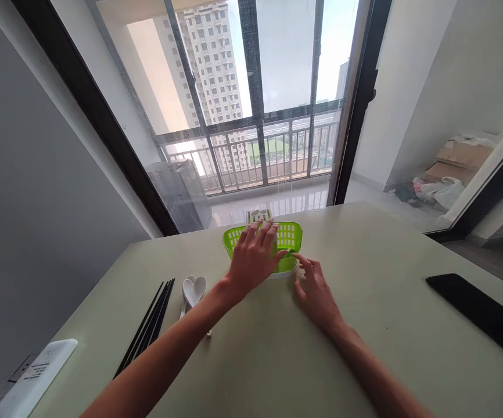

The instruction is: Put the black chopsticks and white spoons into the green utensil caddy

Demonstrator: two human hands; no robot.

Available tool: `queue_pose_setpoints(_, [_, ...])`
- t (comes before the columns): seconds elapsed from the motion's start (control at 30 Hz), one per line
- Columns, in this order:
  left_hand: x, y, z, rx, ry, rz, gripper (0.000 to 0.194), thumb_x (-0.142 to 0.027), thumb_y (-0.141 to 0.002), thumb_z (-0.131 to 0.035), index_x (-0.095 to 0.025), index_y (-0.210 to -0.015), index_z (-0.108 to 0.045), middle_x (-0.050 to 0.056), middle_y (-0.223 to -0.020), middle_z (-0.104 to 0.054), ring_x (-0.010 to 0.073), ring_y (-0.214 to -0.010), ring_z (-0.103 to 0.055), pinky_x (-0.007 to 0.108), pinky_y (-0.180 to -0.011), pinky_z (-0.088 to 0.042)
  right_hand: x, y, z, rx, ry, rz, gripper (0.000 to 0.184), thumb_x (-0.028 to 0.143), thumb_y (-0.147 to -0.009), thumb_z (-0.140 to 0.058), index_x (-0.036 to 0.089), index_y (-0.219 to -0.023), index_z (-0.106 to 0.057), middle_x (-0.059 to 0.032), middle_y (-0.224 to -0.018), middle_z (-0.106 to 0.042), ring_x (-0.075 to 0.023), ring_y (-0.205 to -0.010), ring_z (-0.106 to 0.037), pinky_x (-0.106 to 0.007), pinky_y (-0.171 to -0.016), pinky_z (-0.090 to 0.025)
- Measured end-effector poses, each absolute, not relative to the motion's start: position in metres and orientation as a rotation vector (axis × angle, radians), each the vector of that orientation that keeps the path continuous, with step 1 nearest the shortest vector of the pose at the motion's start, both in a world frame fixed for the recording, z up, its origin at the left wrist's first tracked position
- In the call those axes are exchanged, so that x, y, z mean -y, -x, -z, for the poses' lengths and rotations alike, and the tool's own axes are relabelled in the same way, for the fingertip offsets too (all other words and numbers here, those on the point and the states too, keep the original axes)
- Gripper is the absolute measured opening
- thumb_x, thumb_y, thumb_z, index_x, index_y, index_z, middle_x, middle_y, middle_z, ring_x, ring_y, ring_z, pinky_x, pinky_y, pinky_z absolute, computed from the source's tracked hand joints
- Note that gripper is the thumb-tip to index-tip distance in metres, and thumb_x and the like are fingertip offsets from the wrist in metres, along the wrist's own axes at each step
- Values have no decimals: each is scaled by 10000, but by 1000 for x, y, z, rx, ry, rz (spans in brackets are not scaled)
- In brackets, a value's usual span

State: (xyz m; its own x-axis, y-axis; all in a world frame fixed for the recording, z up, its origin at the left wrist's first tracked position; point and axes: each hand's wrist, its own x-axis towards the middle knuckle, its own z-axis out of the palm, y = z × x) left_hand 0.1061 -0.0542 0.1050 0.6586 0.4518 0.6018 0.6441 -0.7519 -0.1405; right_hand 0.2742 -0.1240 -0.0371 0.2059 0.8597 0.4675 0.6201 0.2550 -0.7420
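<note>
A bright green slotted plastic basket (290,234) with a white base (284,274) sits toward the table's far edge. Over its near middle lies my left hand (254,255), fingers stretched forward and thumb out to the right, hiding much of the basket. My right hand (316,290) is at the basket's near right corner. Its index finger reaches the green rim close to my left thumb, and its thumb is apart. To the left, white spoons (194,290) lie beside several black chopsticks (149,325), partly covered by my left forearm.
A white panel with green markings (259,216) shows behind the basket. On the pale table (382,255) are a long black object (480,313) at right and a white printed package (38,371) at left. Beyond the far edge stand glass doors and a balcony.
</note>
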Motion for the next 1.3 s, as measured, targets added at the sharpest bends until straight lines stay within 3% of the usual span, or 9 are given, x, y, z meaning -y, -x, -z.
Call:
queue_pose_setpoints(0.2, [14,-52,-113,974,2402,907,269,-303,-1006,-569,-244,-1260,-639,64,-1414,-683,286,-1376,-574,480,-1162,-423,124,-271,41,1447,1456,-303,561,234,-922,-467,258,-1460,-306,-124,-1244,-548,-248,-1025,-677,-452,-847,-600])
queue_pose_setpoints(0.47, [-15,58,-124,1229,2350,896,283,-349,-988,-540,-231,-1226,-639,70,-1408,-686,270,-1418,-537,461,-1195,-375,125,-270,39,1455,1453,-336,497,251,-908,-470,263,-1390,-351,-124,-1264,-571,-242,-1026,-690,-394,-771,-601])
queue_pose_setpoints(0.73, [-7,118,-144,1345,2371,808,336,-426,-996,-529,-240,-1263,-615,74,-1457,-647,274,-1418,-538,449,-1195,-387,125,-268,41,1478,1448,-368,435,264,-911,-480,266,-1338,-400,-111,-1240,-577,-243,-1032,-688,-418,-829,-595])
queue_pose_setpoints(0.87, [10,93,-134,1279,2318,867,360,-374,-1012,-520,-224,-1333,-582,115,-1575,-524,309,-1512,-415,528,-1249,-307,124,-268,42,1488,1441,-376,419,266,-914,-476,257,-1330,-417,-107,-1238,-575,-238,-1044,-685,-412,-840,-597])
queue_pose_setpoints(1.0, [51,16,-83,1126,2556,981,398,-335,-1031,-524,-236,-1415,-499,134,-1609,-466,283,-1564,-323,539,-1259,-322,124,-269,42,1507,1435,-382,326,238,-919,-479,255,-1243,-511,-97,-1219,-591,-233,-1013,-691,-409,-855,-595])
queue_pose_setpoints(1.17, [100,-101,3,1212,3076,1031,711,-531,-1004,-558,-273,-1605,-281,146,-1716,-268,294,-1608,-192,554,-1274,-331,122,-273,44,1498,1439,-350,310,201,-913,-493,239,-1205,-589,-115,-1255,-608,-258,-1095,-665,-446,-965,-569])
queue_pose_setpoints(1.3, [114,-153,26,1527,3233,1077,736,-572,-1041,-410,-218,-1659,-228,160,-1714,-256,280,-1598,-223,519,-1304,-292,120,-276,45,1474,1412,-356,279,255,-974,-489,239,-1238,-577,-124,-1287,-613,-239,-1093,-665,-418,-968,-579])
